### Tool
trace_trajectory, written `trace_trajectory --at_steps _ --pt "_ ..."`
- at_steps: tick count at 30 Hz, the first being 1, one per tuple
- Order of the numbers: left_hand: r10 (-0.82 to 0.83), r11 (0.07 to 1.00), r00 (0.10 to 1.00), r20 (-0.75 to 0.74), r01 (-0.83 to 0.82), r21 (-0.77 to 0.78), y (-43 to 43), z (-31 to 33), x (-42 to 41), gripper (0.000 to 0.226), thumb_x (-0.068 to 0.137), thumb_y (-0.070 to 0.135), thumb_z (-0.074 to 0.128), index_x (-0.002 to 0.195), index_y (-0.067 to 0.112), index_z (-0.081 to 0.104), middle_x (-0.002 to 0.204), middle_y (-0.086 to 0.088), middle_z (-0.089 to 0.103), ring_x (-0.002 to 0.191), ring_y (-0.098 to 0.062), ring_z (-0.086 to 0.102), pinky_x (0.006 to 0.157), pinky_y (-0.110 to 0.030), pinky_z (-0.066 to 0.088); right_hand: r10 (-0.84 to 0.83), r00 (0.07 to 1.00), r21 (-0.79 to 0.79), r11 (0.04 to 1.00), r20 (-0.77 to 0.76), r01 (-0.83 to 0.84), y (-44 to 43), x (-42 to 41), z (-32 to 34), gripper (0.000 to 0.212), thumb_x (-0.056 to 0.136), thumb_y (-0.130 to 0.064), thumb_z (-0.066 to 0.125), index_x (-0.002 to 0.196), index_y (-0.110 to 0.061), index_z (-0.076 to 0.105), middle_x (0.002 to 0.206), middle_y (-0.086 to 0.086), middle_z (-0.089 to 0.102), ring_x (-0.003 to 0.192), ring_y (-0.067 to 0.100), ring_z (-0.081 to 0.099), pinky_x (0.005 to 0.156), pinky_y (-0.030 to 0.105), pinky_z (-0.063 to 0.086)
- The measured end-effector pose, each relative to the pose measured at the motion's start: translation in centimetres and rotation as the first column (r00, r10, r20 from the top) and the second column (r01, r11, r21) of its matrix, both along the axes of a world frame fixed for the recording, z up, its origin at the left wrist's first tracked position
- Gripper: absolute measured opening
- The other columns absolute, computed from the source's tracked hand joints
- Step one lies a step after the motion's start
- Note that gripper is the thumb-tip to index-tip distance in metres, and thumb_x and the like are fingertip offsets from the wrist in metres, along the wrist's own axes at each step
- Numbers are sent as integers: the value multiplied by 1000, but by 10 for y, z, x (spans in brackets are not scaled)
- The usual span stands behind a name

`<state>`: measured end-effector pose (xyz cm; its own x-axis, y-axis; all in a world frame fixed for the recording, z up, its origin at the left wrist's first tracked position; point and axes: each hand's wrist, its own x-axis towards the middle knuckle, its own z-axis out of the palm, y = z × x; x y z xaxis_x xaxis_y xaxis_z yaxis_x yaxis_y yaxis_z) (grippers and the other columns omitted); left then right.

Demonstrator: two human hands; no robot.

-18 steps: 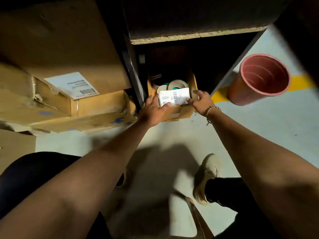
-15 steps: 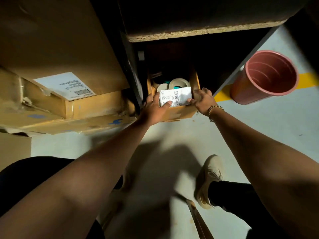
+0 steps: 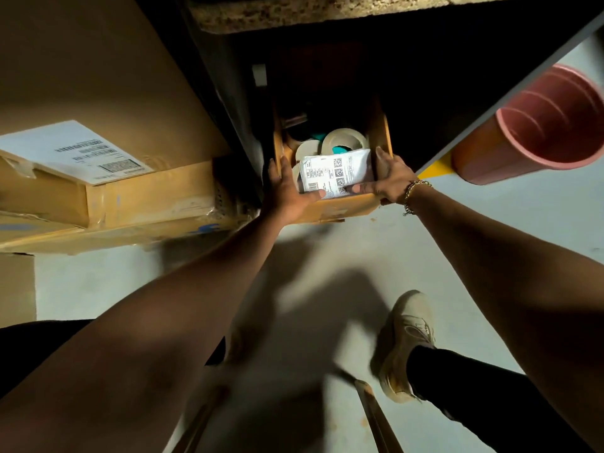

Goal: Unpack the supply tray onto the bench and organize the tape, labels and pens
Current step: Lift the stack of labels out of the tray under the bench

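Note:
A cardboard supply tray point(image 3: 340, 209) sits on the floor, half under a dark bench. My left hand point(image 3: 287, 194) grips its left front corner, thumb lying over the rim. My right hand point(image 3: 390, 181) grips the right front corner, thumb inside. On top of the tray's contents lies a white pack of printed labels point(image 3: 336, 173). Behind it are pale tape rolls point(image 3: 344, 142) and something teal. The back of the tray is lost in shadow.
The bench's chipboard edge point(image 3: 327, 14) overhangs the tray. Large cardboard boxes point(image 3: 137, 191) are stacked to the left, one with a shipping label. A pink bin point(image 3: 542, 125) stands on the right by a yellow floor line. My shoe point(image 3: 408, 341) rests on the grey floor.
Both hands keep their hold on the tray's front corners. The view has tilted and moved closer; the tray sits slightly nearer to me on the floor.

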<state>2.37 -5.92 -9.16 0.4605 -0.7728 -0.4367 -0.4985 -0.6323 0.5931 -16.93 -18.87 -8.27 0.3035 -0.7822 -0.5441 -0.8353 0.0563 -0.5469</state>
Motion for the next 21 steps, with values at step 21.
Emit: trace_trajectory --at_steps 21 --pt "-72 989 988 -136 88 116 124 4 -60 133 65 31 90 156 24 -7 163 -6 -9 150 -26 18 116 -36 27 -233 966 146 965 110 216 144 -70 -18 115 52 -28 87 151 -28 29 147 3 44 131 31 48 99 45 52"
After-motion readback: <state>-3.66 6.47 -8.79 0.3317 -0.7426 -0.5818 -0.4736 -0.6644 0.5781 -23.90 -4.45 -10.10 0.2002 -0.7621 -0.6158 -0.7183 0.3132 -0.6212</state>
